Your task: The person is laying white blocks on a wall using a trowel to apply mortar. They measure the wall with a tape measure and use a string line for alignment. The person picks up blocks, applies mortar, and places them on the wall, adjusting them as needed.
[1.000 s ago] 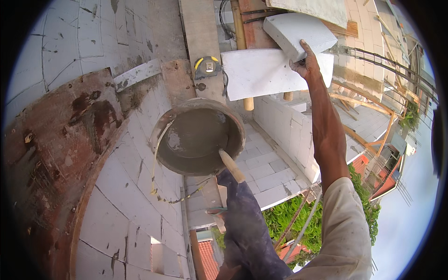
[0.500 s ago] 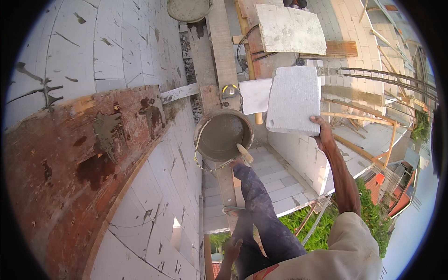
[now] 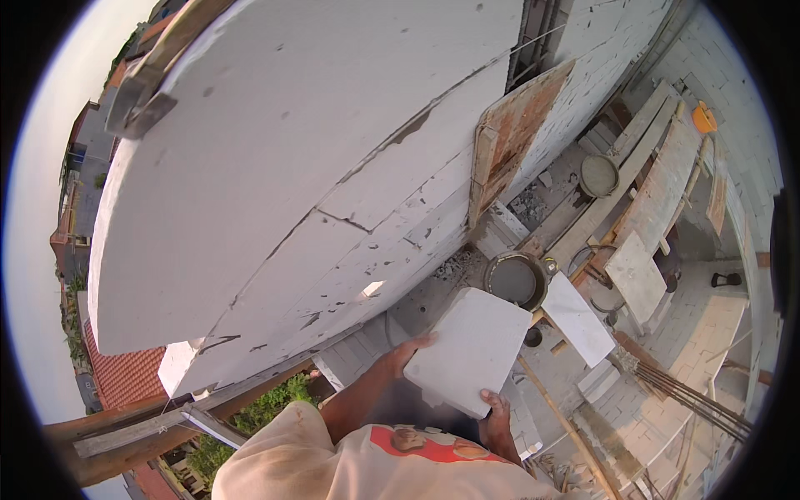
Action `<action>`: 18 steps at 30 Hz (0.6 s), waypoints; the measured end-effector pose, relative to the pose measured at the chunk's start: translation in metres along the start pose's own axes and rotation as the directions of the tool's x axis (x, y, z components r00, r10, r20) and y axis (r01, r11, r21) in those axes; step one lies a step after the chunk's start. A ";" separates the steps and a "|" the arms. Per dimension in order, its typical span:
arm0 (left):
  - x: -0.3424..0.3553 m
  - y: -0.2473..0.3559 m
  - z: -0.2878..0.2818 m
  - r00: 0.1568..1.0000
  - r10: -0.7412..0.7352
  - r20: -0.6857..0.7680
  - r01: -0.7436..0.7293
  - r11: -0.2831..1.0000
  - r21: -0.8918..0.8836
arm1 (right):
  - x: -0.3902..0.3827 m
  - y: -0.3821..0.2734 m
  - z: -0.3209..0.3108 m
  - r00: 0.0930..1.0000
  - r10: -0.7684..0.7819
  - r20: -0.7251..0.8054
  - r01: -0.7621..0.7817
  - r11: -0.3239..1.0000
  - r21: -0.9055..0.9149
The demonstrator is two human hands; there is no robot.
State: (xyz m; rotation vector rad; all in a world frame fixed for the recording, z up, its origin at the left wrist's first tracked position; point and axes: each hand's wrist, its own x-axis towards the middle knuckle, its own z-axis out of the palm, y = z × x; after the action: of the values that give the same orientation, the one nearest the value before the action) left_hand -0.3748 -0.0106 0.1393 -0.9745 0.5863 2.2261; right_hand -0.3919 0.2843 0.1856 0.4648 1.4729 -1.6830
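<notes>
A white block is held low in front of me, above the scaffold. My left hand grips its left side, fingers at the edge, and my right hand grips the lower right corner with the thumb on the face. A tall white block wall rises on the left, close by. Beyond the held block sit a bucket of grey mortar and a small tape measure, beside a white board or slab.
Planks carry another mortar container. A stained board leans on the wall, and a timber with metal sits at its top. An orange bucket, rebar, poles, rooftops and greenery surround the work area.
The view has swung toward the tall wall. The block, earlier in my right hand alone, is now held by both hands, my left hand having come up from beside my leg.
</notes>
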 end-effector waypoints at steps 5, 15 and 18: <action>-0.111 -0.043 -0.037 0.961 0.275 0.003 -0.272 0.953 -0.133 | -0.069 -0.052 0.082 0.952 0.107 0.287 -0.068 0.988 -0.142; -0.212 -0.133 -0.072 0.791 0.594 -0.146 -0.597 0.698 -0.396 | -0.068 -0.140 0.204 0.146 -0.019 0.989 0.839 -0.527 -0.134; -0.221 -0.151 -0.081 0.765 0.632 -0.126 -0.609 0.644 -0.463 | -0.056 -0.140 0.259 -0.079 0.292 0.953 0.899 -0.393 0.195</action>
State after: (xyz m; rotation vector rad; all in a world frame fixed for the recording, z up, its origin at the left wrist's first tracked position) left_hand -0.1140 -0.0354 0.2361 -1.0573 0.3753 3.1249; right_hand -0.4056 0.0552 0.3786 -2.4771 1.3904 -0.3993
